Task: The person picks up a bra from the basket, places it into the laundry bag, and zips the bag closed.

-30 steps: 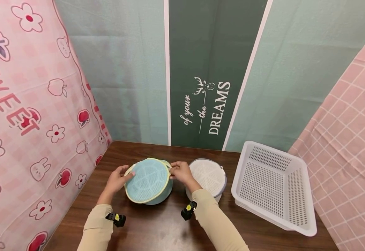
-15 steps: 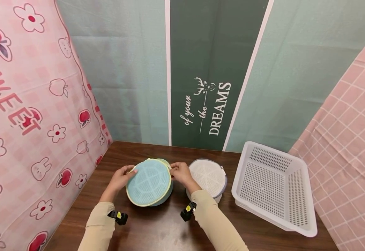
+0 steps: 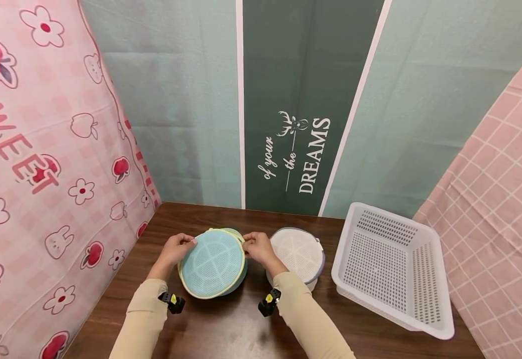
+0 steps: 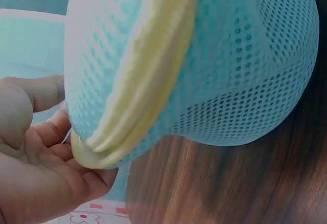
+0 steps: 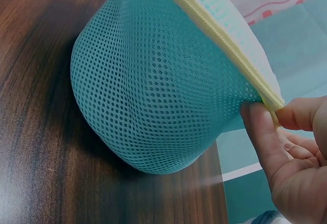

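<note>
A round light-blue mesh laundry bag [image 3: 213, 267] with yellow zipper trim stands on the table at the left of centre, its flat top tilted toward me. My left hand [image 3: 176, 250] holds the upper left of its rim between thumb and fingers. In the left wrist view the fingers of that hand [image 4: 38, 168] curl under the yellow trim [image 4: 148, 70]. On the opposite side, my right hand [image 3: 258, 248] pinches the rim at the zipper's end. The right wrist view shows the thumb and finger [image 5: 263, 132] gathering the mesh there.
A second mesh laundry bag [image 3: 298, 253], white with grey-blue trim, stands right of my right hand, partly behind that forearm. Farther right is a white perforated plastic basket [image 3: 342, 271]. Fabric curtains [image 3: 189, 124] hang behind and beside the wooden table [image 3: 225, 326].
My left hand has shifted right and slightly up along the rim, its thumb lying less over the top. The bag's near edge has dipped a little. My right hand keeps its place.
</note>
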Demonstrator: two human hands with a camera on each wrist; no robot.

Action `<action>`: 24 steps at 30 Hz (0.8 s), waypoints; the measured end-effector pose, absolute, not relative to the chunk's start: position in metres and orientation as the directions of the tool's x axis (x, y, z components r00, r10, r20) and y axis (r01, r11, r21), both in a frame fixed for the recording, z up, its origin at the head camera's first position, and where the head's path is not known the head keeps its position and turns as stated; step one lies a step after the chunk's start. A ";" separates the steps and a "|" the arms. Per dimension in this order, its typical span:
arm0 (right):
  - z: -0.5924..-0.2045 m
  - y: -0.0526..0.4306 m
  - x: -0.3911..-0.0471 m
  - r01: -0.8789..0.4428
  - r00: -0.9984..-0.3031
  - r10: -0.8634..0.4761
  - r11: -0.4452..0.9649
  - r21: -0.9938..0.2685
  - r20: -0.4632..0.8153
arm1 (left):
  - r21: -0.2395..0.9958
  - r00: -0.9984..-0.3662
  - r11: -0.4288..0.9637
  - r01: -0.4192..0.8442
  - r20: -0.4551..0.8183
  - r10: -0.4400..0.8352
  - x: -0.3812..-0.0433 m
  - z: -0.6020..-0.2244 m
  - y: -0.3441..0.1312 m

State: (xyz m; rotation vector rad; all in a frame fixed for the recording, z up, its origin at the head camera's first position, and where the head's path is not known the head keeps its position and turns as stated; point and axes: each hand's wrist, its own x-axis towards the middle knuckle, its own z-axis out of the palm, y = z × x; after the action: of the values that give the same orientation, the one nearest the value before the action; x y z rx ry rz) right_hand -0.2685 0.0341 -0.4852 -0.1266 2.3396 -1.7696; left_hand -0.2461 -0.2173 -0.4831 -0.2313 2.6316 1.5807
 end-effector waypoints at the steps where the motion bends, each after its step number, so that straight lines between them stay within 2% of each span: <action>1: -0.485 0.034 -0.269 0.052 -0.975 -0.192 0.277 -0.959 -0.108 | 0.869 -0.986 0.467 -0.162 -0.128 -0.104 -0.247 -0.482 -0.217; 9: -0.486 0.033 -0.270 0.029 -0.977 -0.197 0.273 -0.961 -0.086 | 0.868 -0.983 0.464 -0.175 -0.133 -0.123 -0.247 -0.480 -0.218; 12: -0.482 0.032 -0.269 -0.113 -0.982 -0.184 0.424 -0.899 0.037 | 0.872 -0.983 0.456 -0.177 -0.136 -0.123 -0.247 -0.480 -0.218; 16: -0.468 0.024 -0.268 -0.332 -0.943 -0.215 0.610 -0.720 0.253 | 0.889 -0.982 0.421 -0.180 -0.135 -0.135 -0.246 -0.479 -0.218; 19: -0.458 0.015 -0.268 -0.406 -0.914 -0.291 0.608 -0.682 0.284 | 0.904 -0.984 0.392 -0.169 -0.129 -0.127 -0.246 -0.480 -0.214; 24: -0.455 0.000 -0.273 -0.507 -0.855 -0.448 0.622 -0.597 0.260 | 0.916 -0.990 0.377 -0.138 -0.121 -0.069 -0.248 -0.480 -0.206</action>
State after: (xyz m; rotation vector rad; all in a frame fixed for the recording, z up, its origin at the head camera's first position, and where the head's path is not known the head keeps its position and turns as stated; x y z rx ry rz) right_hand -0.2727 -0.0004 -0.4554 -0.8572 2.9059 -1.1123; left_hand -0.2479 -0.2062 -0.4797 -0.1925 2.5551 1.7087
